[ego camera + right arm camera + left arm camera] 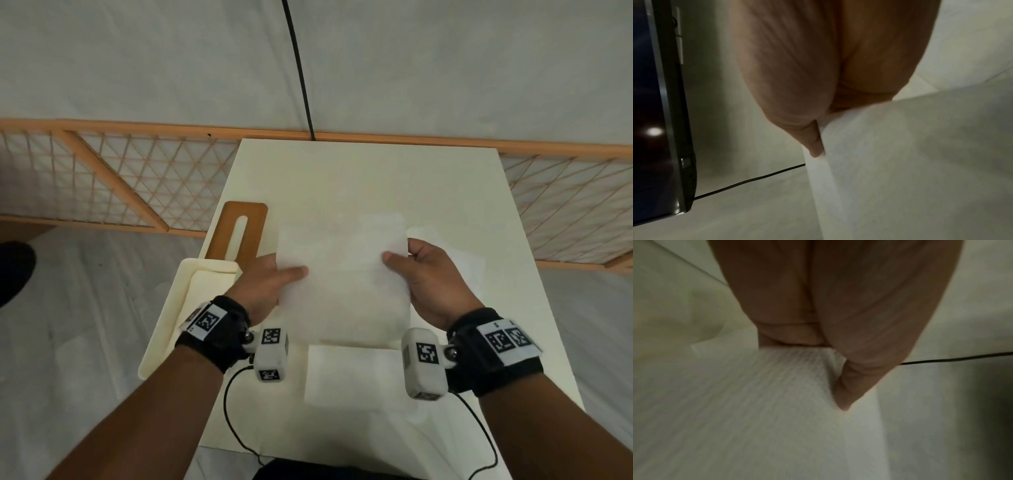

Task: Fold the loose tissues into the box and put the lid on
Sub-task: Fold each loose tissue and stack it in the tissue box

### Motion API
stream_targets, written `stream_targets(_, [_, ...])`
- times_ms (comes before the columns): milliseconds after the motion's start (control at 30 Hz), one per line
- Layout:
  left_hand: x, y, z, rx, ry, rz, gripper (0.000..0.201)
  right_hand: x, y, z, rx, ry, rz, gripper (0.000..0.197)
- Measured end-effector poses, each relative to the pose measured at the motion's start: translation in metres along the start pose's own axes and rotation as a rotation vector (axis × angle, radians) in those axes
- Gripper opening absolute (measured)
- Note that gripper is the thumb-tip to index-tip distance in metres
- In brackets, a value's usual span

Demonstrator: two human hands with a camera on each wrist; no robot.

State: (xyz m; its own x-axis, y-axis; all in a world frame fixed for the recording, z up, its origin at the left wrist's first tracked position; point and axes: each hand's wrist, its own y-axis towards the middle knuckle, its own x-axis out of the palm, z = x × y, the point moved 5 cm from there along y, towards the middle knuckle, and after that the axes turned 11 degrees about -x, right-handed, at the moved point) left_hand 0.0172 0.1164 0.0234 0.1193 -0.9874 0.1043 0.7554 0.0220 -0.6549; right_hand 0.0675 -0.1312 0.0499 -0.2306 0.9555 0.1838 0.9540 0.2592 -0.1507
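Both hands are holding one tissue up over the table, just right of the box: left hand pinching its left edge, right hand pinching its right edge, thumbs on top. The sheet is looking very light, limp, thin and easily torn; gripping at the edges is probably keeping it flat for folding. The lid is lying just beyond the box. A folded tissue is resting right of the box.
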Motion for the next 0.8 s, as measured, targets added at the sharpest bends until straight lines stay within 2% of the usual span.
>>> stream_targets(133, [0.004,-0.010,0.002,0.044,-0.014,-0.021,0.030,-0.006,-0.010,0.000,0.045,-0.011,-0.080,0.027])
stream_targets(300, [0.001,-0.028,0.003,0.155,0.112,-0.080,0.030,-0.013,-0.023,-0.004,0.027,-0.029,-0.130,0.028])
stream_targets(433, [0.000,-0.048,0.010,0.292,0.003,-0.091,0.022,-0.020,-0.026,-0.017,-0.117,0.078,-0.084,0.023])
stream_targets(533, [0.002,-0.058,0.008,0.352,-0.026,-0.086,0.025,-0.019,-0.029,-0.025,-0.205,0.051,-0.119,0.019])
stream_targets(633, [0.004,-0.061,0.005,0.280,-0.050,-0.064,0.025,-0.028,-0.029,-0.018,-0.172,-0.063,-0.128,0.048])
stream_targets(667, [0.004,-0.062,0.005,0.247,-0.057,-0.060,0.025,-0.031,-0.030,-0.014,-0.147,-0.075,-0.131,0.049])
stream_targets(800, [0.005,-0.057,0.002,0.119,-0.091,-0.050,0.047,-0.031,-0.032,-0.003,-0.051,0.053,-0.114,0.019])
